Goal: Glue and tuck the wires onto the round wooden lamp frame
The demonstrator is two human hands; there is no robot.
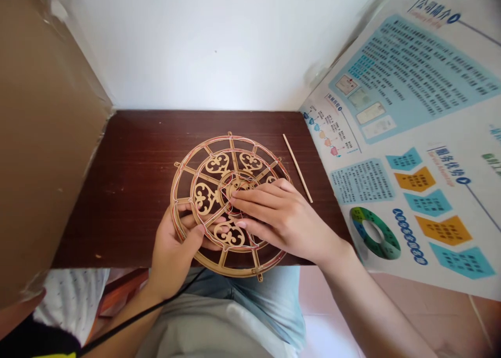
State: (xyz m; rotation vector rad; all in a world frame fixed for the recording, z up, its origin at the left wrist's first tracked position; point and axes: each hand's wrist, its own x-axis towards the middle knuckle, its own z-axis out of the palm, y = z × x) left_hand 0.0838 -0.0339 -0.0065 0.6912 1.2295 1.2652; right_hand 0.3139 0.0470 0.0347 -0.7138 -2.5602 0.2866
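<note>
A round gold openwork frame (224,258) with scroll ornaments is tilted over the near edge of the table. Thin red and white wires (199,165) run along its rings and spokes and gather at the central hub (239,183). My left hand (176,246) is closed around the frame's lower left rim, thumb on top and fingers underneath, partly seen through the gaps. My right hand (287,217) lies over the right side, its fingers together and their tips at the hub on the wires. The exact grip of those fingertips is partly hidden.
On the dark brown table (129,175), a thin pale stick (297,167) lies right of the frame. A cardboard panel (47,128) stands at left, a white wall (211,50) behind, and a printed poster (410,139) at right. A black cable (144,312) crosses my left forearm.
</note>
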